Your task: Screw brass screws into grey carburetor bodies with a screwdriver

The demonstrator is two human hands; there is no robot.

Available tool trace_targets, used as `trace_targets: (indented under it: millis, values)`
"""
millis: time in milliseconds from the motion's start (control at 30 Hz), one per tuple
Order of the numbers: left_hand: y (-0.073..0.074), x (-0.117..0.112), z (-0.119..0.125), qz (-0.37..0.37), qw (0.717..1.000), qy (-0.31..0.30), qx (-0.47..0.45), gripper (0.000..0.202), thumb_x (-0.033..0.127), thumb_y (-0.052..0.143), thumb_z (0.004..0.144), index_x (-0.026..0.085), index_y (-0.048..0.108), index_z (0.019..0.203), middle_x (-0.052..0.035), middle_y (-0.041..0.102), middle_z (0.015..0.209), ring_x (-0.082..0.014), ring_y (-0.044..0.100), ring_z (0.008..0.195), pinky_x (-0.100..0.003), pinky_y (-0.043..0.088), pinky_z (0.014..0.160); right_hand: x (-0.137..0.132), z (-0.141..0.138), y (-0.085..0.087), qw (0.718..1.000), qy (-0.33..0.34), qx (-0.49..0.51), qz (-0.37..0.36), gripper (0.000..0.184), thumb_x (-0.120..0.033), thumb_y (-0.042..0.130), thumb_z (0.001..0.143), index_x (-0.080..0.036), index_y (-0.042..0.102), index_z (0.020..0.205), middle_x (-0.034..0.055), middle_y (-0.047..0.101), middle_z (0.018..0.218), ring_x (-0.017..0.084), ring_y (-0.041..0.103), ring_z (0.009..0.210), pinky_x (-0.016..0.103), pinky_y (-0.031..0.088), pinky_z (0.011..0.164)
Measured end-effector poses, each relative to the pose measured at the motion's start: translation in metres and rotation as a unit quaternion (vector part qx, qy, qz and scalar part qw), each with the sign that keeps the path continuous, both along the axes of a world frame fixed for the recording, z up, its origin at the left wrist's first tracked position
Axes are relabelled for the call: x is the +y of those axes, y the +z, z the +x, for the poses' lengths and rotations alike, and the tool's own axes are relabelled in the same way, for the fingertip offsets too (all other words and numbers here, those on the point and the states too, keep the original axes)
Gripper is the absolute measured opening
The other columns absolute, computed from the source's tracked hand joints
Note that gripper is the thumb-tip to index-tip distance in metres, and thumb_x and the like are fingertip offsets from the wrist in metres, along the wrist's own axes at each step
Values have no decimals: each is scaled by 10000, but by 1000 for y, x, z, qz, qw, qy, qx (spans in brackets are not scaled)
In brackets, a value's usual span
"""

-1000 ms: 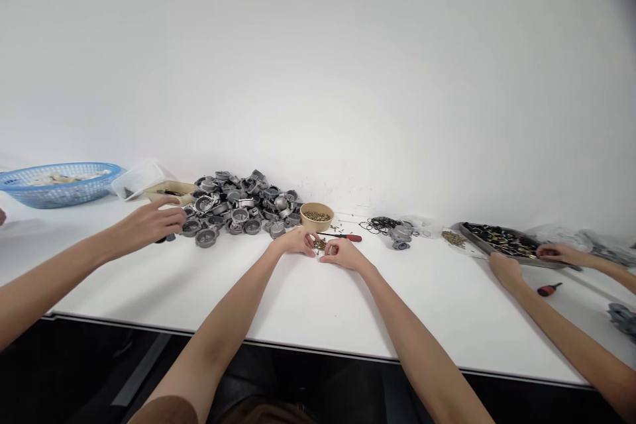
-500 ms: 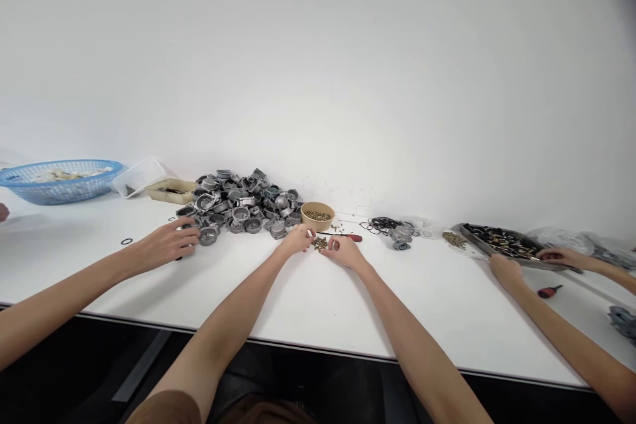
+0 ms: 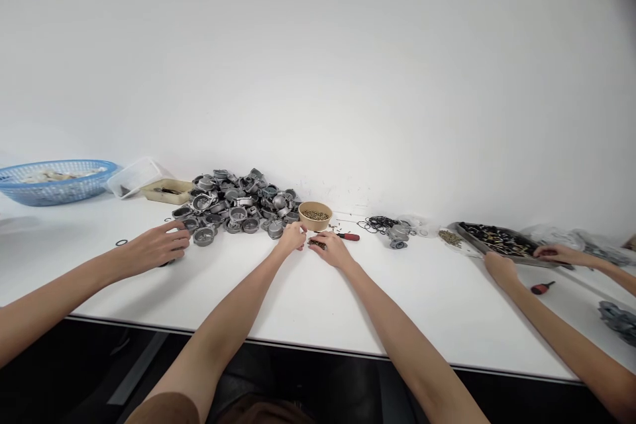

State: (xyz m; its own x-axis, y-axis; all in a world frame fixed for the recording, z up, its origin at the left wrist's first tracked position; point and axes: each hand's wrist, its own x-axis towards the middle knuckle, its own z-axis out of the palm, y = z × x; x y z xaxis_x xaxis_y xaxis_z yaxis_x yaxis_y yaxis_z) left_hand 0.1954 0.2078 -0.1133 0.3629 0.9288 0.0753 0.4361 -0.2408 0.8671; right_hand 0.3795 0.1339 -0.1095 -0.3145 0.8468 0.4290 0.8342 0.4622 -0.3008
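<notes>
Both my arms reach out over the white table (image 3: 308,305). My left hand (image 3: 291,237) and my right hand (image 3: 332,249) meet over a small heap of brass screws (image 3: 317,244), fingers curled and pinched around them. Just beyond sits a tan bowl (image 3: 315,216) of the same brass screws. A red-handled screwdriver (image 3: 348,236) lies right of my right hand. A pile of grey metal castings (image 3: 233,204) lies to the left of the bowl.
A co-worker's hand (image 3: 154,248) on the left rests near the castings and a black O-ring (image 3: 120,242). Another person's hands (image 3: 499,268) work at a dark tray (image 3: 501,238) on the right. Black O-rings (image 3: 380,222), a blue basket (image 3: 54,180) and clear tubs line the wall.
My hands closed in over the screw heap and slid slightly toward the bowl. The co-worker's left-side hand drew back from the castings toward the table's front.
</notes>
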Motion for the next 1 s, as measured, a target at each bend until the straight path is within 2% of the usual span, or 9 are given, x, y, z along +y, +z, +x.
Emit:
trace_targets:
  millis: [200,500,733,867,1000]
  values:
    - [3,-3,0,6,1000,15,15,313,357,761,702,312,731,1010,-18,741,718,-304,695,988,-399,549,840,8,5,-5,998,-44,45,-10,229,-410,644,930,-241,770,1019,86,668,1060,236,617,1019,334,476,891]
    - [11,-7,1,75,994,-10,82,118,302,700,793,288,756,896,23,726,696,-257,720,925,-304,527,885,12,8,-7,997,-32,62,-14,180,-346,664,930,-186,742,900,73,661,957,192,605,860,304,450,827]
    - [13,-12,3,103,985,-19,140,167,216,607,863,180,751,940,-42,735,833,-170,700,688,-244,551,743,10,7,-5,997,-29,67,3,129,-246,641,942,-176,738,894,74,681,933,192,615,845,303,450,826]
    - [12,-13,4,112,982,-19,152,199,168,585,857,185,752,964,-52,732,899,-161,694,699,-233,552,733,12,8,-7,998,-33,60,8,159,-216,607,962,-168,737,885,76,681,908,190,615,838,293,450,816]
    - [13,-13,4,121,979,-19,165,226,154,569,859,187,755,982,-53,730,907,-173,695,736,-256,554,804,15,10,-9,998,-35,56,12,204,-205,564,981,-162,744,894,80,689,907,189,619,844,287,452,819]
